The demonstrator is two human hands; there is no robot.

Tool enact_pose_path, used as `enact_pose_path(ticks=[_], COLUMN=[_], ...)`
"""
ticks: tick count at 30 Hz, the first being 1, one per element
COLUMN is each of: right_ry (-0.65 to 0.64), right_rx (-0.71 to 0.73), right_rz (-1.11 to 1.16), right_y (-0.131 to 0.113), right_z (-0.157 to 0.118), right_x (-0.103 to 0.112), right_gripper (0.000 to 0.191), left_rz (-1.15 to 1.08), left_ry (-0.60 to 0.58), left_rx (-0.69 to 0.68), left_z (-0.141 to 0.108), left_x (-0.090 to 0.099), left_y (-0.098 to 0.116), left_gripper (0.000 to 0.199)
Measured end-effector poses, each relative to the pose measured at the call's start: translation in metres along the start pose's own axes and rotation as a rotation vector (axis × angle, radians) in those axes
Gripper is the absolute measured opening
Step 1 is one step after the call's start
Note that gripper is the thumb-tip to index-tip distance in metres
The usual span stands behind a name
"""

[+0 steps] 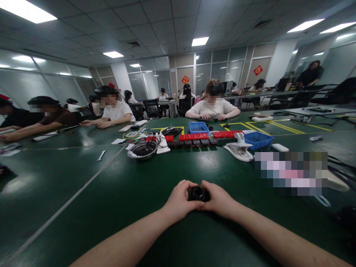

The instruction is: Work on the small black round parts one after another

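Note:
A small black object with a round, lens-like ring on top point(198, 192) is held between my two hands, low over the green table point(133, 207). My left hand point(180, 198) wraps its left side, thumb in front and fingers behind. From the right, my right hand point(217, 198) closes on the same object, its thumb and fingers pressed to the side. Much of the object's body is hidden by my fingers, so I cannot tell its exact kind.
Beyond my hands lie a metal bowl point(142, 150) with black items, red power strips point(193, 136), a white clip-like stand point(239, 148) and blue baskets point(258, 140). A wrench point(101, 155) rests at left. Across the table sits a person point(213, 105); other people work further left.

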State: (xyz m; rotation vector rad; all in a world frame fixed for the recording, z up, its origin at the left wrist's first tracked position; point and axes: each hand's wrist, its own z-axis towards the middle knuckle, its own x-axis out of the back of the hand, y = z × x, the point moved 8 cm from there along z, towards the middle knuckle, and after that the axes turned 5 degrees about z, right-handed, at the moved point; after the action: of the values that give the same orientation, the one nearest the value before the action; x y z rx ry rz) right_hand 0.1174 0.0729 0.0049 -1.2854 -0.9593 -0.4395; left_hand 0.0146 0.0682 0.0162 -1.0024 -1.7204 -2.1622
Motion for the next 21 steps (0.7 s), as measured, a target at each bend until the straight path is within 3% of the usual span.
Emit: enact_pose_path(ticks=[4, 7, 11, 16, 21], right_ry=[0.145, 0.141, -0.010, -0.288, -0.344], right_rx=[-0.030, 0.024, 0.166, 0.247, 0.260], right_rz=[-0.118, -0.095, 0.022, 0.148, 0.220], right_y=[-0.007, -0.013, -0.016, -0.013, -0.012], right_z=[-0.005, -0.008, -0.007, -0.007, -0.007], right_x=[0.001, 0.001, 0.004, 0.004, 0.005], right_gripper=[0.031, 0.036, 0.049, 0.030, 0.028], left_rz=[0.045, 0.052, 0.034, 0.009, -0.001], left_ry=[0.092, 0.065, -0.048, -0.180, -0.192], left_rx=[0.005, -0.029, -0.083, -0.117, -0.136], left_z=[-0.001, -0.001, 0.000, 0.001, 0.000], left_x=[0.003, 0.001, -0.002, -0.005, -0.006], left_y=[0.000, 0.003, 0.006, 0.007, 0.009], left_gripper=[0.036, 0.035, 0.040, 0.042, 0.041])
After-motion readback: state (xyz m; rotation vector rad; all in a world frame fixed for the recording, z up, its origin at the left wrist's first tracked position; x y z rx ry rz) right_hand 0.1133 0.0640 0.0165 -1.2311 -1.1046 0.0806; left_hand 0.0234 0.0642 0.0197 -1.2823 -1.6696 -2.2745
